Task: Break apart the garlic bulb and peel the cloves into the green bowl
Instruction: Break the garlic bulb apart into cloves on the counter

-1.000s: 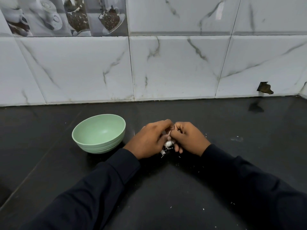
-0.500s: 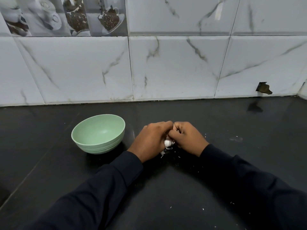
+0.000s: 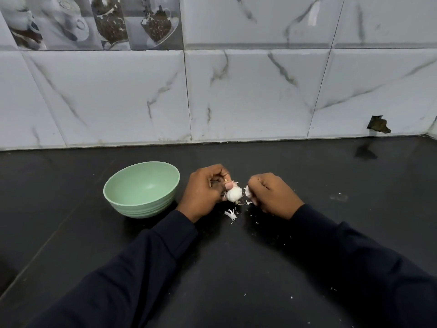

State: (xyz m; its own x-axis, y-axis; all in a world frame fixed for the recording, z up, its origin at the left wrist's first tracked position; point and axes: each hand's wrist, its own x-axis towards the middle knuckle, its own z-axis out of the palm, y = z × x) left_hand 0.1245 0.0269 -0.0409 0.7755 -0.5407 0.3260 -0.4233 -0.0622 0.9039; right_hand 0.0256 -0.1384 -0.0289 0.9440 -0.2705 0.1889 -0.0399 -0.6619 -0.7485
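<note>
Head view: green bowl (image 3: 142, 207) on black counter (image 3: 307, 166), nothing seen inside.
Garlic bulb (image 3: 234, 194): just right of bowl, gripped in left hand (image 3: 203, 194), looks mostly whole.
Right hand (image 3: 272, 194): further right of bowl, apart from bulb, pinching torn skin (image 3: 247, 191).
Scraps (image 3: 230, 213): on counter right of bowl, below bulb.
Risk: hard twist could pop cloves loose onto counter; flying skin may land in bowl.

One head camera is looking forward and down at the counter (image 3: 307, 233) from close, facing the wall (image 3: 260, 95).
</note>
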